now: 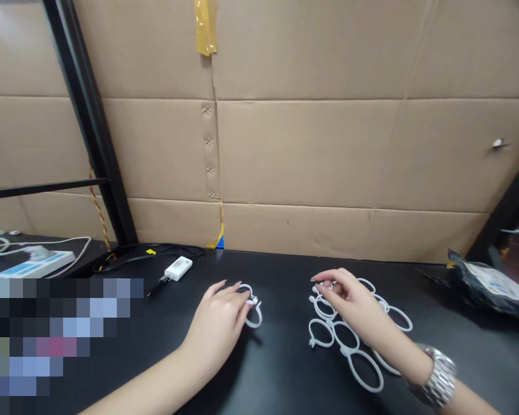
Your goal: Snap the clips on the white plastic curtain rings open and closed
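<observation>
My left hand (220, 314) is closed in a pinch on a white plastic ring piece (255, 317), whose loops stick out past the thumb and fingertips. My right hand (343, 294) hovers low over a group of linked white plastic rings (365, 372) spread on the black table (281, 369). Its thumb and fingers are drawn together around the far left end of one ring piece, partly hiding it. Small open clasps show at the ends of several rings. A silver metal watch (441, 377) sits on the right wrist.
A white charger (179, 268) with a black plug lies left of my left hand. At far left is a white power strip (38, 264) with cables. A black plastic package (493, 282) lies at right. A cardboard wall (303, 155) rises behind the table. The lower left is pixelated.
</observation>
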`<state>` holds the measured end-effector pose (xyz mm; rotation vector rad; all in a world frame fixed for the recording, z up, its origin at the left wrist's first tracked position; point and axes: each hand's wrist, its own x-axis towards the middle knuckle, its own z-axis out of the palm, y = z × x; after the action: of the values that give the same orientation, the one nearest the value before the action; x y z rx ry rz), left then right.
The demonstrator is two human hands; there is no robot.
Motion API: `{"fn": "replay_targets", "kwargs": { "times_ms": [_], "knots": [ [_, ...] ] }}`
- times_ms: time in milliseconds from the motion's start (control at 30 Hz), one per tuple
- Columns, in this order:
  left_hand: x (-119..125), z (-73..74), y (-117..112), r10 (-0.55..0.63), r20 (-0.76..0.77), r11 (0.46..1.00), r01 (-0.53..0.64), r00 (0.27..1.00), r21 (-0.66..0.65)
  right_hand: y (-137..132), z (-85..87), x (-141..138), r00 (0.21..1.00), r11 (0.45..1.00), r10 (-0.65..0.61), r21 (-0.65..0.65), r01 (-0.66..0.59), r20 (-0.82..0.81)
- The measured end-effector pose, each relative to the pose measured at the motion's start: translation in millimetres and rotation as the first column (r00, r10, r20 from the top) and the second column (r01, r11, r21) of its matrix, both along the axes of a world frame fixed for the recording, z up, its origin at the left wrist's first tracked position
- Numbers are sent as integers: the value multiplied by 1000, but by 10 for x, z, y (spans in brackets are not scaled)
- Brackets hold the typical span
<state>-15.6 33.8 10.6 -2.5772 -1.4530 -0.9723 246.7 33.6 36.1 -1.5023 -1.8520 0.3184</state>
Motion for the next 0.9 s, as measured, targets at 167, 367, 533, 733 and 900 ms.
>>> {"fn": "replay_targets", "kwargs": {
  "times_ms": [167, 367, 533, 733, 900],
  "knots": [
    [-81, 6, 85, 57, -115, 997, -52, 992, 52, 237, -88, 346, 984, 997, -72, 41, 66, 165],
    [-118, 26, 70, 119, -197, 985, -90, 973, 149, 289, -194, 520, 960, 998, -62, 21, 59, 272],
    [-123, -30, 87, 123, -208, 978, -83, 970, 189, 315, -234, 568, 962, 999, -30, -6, 32, 270],
    [-67, 14, 58, 124, -131, 975, -97, 984, 198, 255, -84, 412, 990, 1000, -1, -11, 3, 138],
    [56, 45, -84, 33, -97, 993, -21, 995, 117, -11, 91, 81, 976, 961, 173, -195, -196, -131]
  ]
}}
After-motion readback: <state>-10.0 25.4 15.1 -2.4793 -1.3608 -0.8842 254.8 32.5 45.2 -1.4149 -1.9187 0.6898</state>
